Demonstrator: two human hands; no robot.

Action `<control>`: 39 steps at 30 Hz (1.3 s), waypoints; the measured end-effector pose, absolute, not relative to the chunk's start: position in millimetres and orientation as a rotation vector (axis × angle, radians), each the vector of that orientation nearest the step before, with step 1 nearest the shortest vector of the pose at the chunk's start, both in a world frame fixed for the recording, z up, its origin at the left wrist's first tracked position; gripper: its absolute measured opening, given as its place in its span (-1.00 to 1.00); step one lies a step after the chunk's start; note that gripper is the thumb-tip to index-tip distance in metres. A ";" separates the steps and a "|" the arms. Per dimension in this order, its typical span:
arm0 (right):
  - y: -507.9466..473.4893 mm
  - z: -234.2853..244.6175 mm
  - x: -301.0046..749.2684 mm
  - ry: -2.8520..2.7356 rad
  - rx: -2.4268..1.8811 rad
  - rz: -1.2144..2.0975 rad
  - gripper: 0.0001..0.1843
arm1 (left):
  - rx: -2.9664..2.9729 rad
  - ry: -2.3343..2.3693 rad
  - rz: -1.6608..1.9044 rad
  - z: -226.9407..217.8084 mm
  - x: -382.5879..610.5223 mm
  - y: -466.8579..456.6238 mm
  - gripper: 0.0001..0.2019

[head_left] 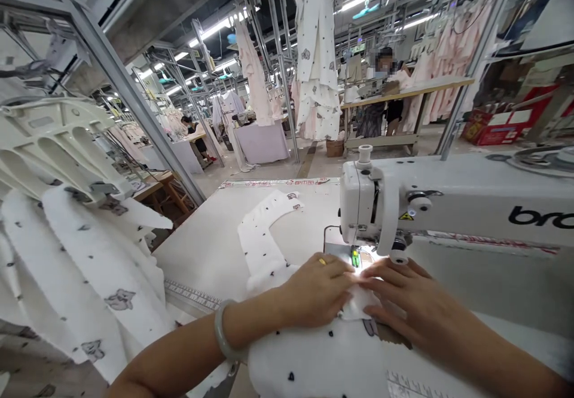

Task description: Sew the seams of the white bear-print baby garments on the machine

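Note:
White fabric (314, 359) with small dark prints lies on the sewing table, its upper part under both hands. My left hand (314, 290) rests flat on it, fingers stretched toward the lit needle area. Opposite it, my right hand (403, 296) lies with spread fingers on the fabric's right edge, the fingertips of both hands nearly meeting. Just beyond them is the green presser foot (356, 257) of a white sewing machine (470, 201). Whether the fabric is under the foot is hidden by my fingers. A curved strip of the same fabric (262, 230) lies behind my left hand.
Printed white pieces (103, 278) hang from a clip hanger (58, 129) at the left. A ruler strip (192, 290) runs along the table (201, 236). Garments (318, 57) hang beyond the table. Another person (383, 66) is at a far workbench, and a metal post (134, 99) slants at left.

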State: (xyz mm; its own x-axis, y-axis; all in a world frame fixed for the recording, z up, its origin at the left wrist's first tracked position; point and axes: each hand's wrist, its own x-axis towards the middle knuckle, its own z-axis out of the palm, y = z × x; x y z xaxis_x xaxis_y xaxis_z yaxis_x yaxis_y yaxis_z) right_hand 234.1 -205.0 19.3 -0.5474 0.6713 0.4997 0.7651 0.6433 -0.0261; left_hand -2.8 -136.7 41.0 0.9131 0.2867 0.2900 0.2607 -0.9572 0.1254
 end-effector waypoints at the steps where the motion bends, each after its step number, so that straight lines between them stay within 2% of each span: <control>1: -205.9 20.3 233.3 -2.394 -1.125 -0.274 -0.80 | 3.012 0.366 0.447 38.2 -5.2 -137.4 -0.68; 5: -208.3 21.3 229.0 -2.346 -1.099 -0.336 -0.81 | 3.100 0.341 0.352 28.6 -9.8 -132.9 -0.62; 12: -199.9 16.3 234.3 -2.347 -1.101 -0.437 -0.69 | 3.101 0.387 0.219 37.5 -0.8 -115.8 -0.59; 19: -199.0 21.0 233.8 -2.396 -1.219 -0.310 -0.64 | 3.038 0.390 0.262 38.4 0.8 -111.0 -0.60; 25: -201.6 22.3 233.7 -2.376 -1.220 -0.243 -0.71 | 3.034 0.327 0.266 41.3 -0.1 -107.4 -0.63; 39: -199.6 17.7 240.9 -2.381 -1.119 -0.338 -0.70 | 3.149 0.133 0.218 40.2 -0.1 -86.2 -0.61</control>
